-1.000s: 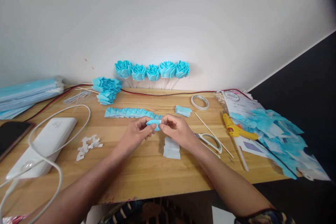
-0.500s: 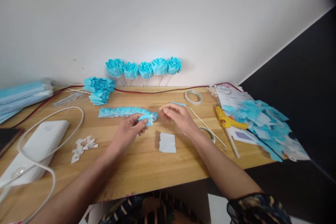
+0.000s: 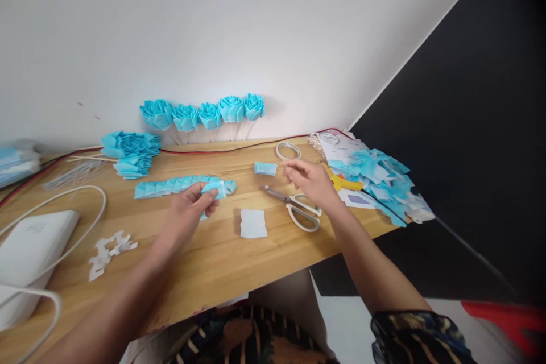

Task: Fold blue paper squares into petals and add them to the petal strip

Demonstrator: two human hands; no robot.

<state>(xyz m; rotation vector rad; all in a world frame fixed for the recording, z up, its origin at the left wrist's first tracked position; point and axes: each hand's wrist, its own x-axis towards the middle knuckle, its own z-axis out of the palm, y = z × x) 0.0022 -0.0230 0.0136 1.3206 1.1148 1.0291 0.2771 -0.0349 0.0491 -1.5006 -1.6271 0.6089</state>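
Pale wall (image 3: 273, 40) behind a wooden desk (image 3: 205, 278) – two hands at work among blue paper pieces.
The left hand (image 3: 187, 213) pinches a small folded blue piece (image 3: 219, 189) between thumb and fingers, in front of a pleated blue strip (image 3: 162, 187) on the desk; the right hand (image 3: 313, 182) hovers just right of a blue stack (image 3: 265, 169), fingers curled in close – whether they grip anything, one cannot tell. Between the hands, nearer the person, lie a white sheet (image 3: 253, 224) and open scissors (image 3: 290, 200). Beyond the right hand sits a tape roll (image 3: 278, 153); a yellow glue gun (image 3: 347, 183) shows partly behind the wrist. Five blue flowers (image 3: 209, 116) line the wall.
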